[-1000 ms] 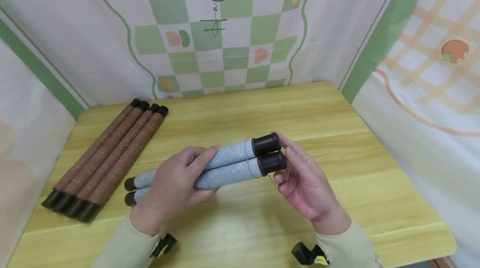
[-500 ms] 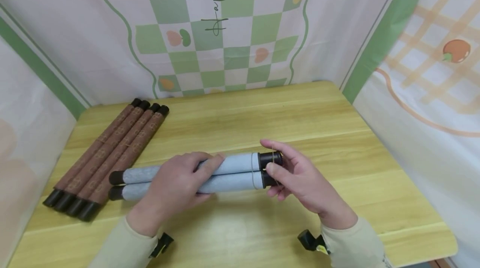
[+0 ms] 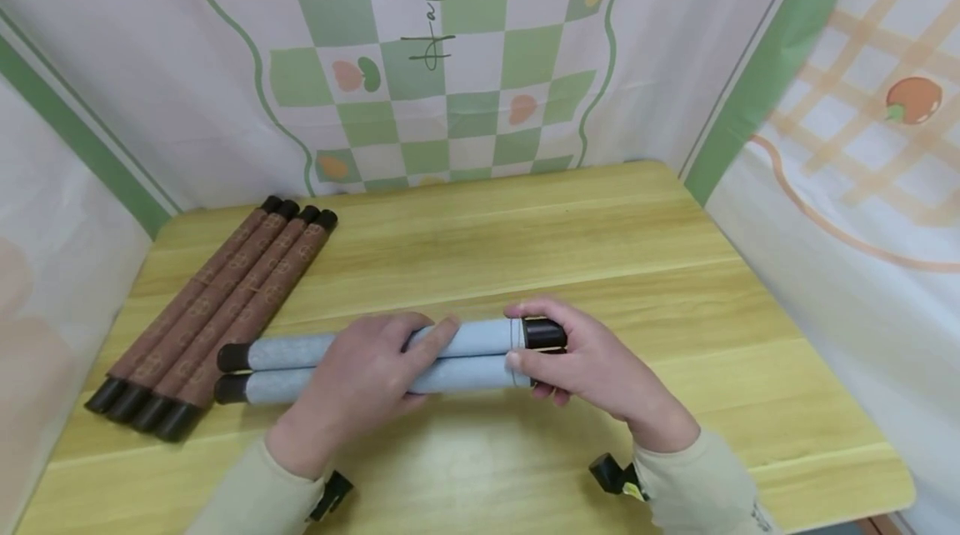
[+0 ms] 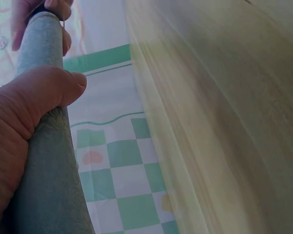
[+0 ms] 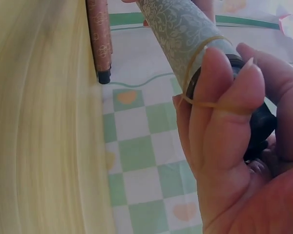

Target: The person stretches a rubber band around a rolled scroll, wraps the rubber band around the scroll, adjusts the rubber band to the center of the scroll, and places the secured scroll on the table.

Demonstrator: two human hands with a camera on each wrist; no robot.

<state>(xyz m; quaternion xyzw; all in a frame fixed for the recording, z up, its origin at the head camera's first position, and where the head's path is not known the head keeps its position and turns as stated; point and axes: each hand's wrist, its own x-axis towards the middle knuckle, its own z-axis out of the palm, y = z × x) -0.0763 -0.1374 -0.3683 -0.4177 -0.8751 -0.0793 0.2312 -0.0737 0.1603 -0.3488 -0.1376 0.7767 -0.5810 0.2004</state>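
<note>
A pair of pale blue scrolls [image 3: 480, 337] with dark end knobs lies side by side above the table. Around their middle my left hand [image 3: 367, 360] is wrapped, its thumb across the top. At their right end my right hand [image 3: 596, 368] spans the knobs, with thumb and forefinger near the paper's edge. A thin tan rubber band [image 5: 200, 103] loops over the scroll end and stretches across the right fingers in the right wrist view. The left wrist view shows the left thumb [image 4: 53, 87] pressing along one scroll. Part of the lower right knob is hidden by the right hand.
Several brown patterned scrolls [image 3: 225, 302] with black ends lie in a row at the table's left. The wooden table [image 3: 480, 243] has a curtain with green checks [image 3: 465, 114] behind it and printed cloth at both sides.
The blue scrolls have tilted level and shifted slightly left and down. My right hand has moved the rubber band leftward over the knobs to the paper end.
</note>
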